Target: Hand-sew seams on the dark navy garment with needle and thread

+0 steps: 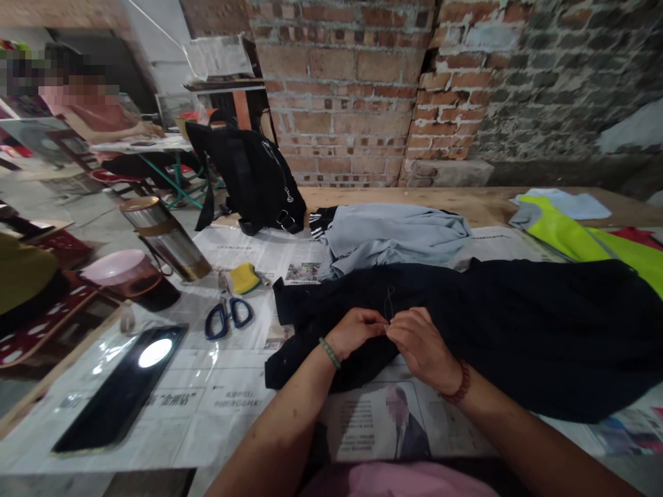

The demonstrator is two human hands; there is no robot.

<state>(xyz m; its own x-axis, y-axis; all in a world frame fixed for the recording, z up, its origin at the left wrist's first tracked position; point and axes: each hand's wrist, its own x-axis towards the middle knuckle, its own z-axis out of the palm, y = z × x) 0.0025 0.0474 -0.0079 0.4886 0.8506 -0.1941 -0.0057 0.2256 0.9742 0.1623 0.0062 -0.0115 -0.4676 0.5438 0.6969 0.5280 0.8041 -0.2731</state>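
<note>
A dark navy garment (539, 324) is spread over the newspaper in front of me. My left hand (355, 335) and my right hand (422, 348) meet above it, both closed in a pinch with the fingertips touching. From between those fingertips a thin pale thread (389, 300) loops up across the dark cloth. Whether a needle is in the pinch is hidden by the fingers. A green bead bracelet (330, 352) circles my left wrist, a reddish-brown one (458, 383) my right.
Left of the garment lie blue-handled scissors (228, 316), a yellow sponge (244, 278) and a phone (121, 386). A steel flask (168, 238), a pink-topped cup (129, 276) and a black backpack (248, 176) stand beyond. Grey clothing (398, 235) lies behind; a person (98, 117) sits far left.
</note>
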